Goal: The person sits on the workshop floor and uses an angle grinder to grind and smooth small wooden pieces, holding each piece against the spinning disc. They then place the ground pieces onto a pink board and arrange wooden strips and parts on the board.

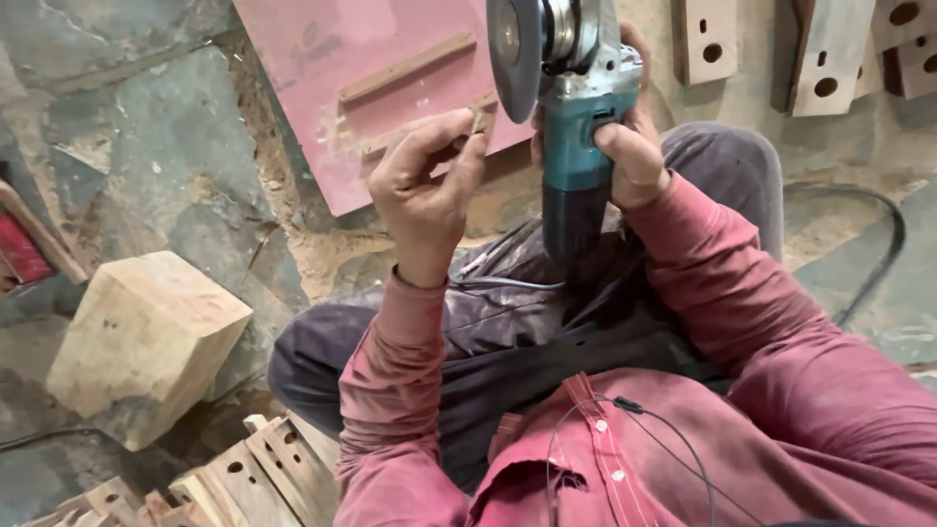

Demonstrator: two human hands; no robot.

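The right hand (632,156) is gripping the teal body of an angle grinder (576,117), holding it upright with the grey disc (514,54) edge-on at the top. The left hand (429,181) is pinching a small wooden piece (477,121) between thumb and fingertips, just beside the disc's rim. Beyond them a pink board (322,88) is lying on the floor. A wooden block (146,342) is sitting well apart, leaving bare stone floor (127,137) between.
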